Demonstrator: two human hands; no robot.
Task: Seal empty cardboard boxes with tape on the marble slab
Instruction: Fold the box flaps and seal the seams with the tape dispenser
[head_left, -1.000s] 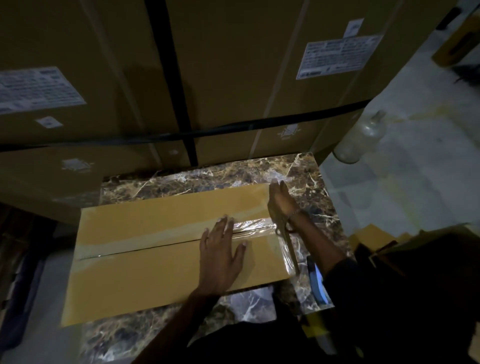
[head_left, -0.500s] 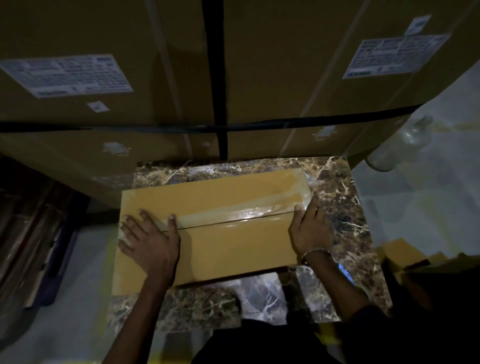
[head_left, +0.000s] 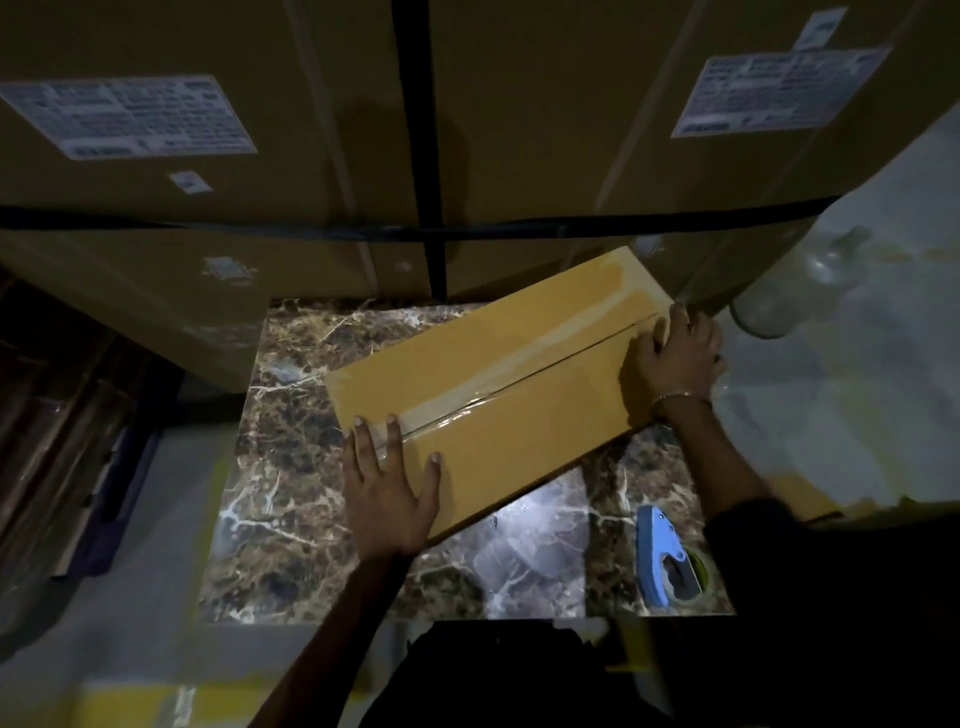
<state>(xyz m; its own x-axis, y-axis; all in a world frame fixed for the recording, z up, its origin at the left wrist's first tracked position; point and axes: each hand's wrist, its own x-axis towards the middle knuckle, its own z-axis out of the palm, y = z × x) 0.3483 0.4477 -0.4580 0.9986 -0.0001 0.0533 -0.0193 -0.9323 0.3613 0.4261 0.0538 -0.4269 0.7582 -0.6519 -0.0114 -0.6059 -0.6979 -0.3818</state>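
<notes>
A long yellow-brown cardboard box (head_left: 519, 374) lies slanted on the dark marble slab (head_left: 291, 499), its right end raised toward the back. Clear tape runs along its centre seam. My left hand (head_left: 389, 488) holds the near left end, fingers flat on top and thumb on the front face. My right hand (head_left: 675, 358) grips the far right end, fingers curled over the edge. A blue tape dispenser (head_left: 665, 561) lies on the slab near its front right corner, by my right sleeve.
Large strapped cartons (head_left: 415, 130) with white labels rise like a wall right behind the slab. A clear bottle (head_left: 789, 291) lies on the pale floor to the right. Dark shelving or boards (head_left: 62, 426) stand at the left. Pale floor surrounds the slab.
The box has swung from lying square across the slab to a slant, right end toward the back. Both hands moved with its ends. The blue dispenser has come into fuller view.
</notes>
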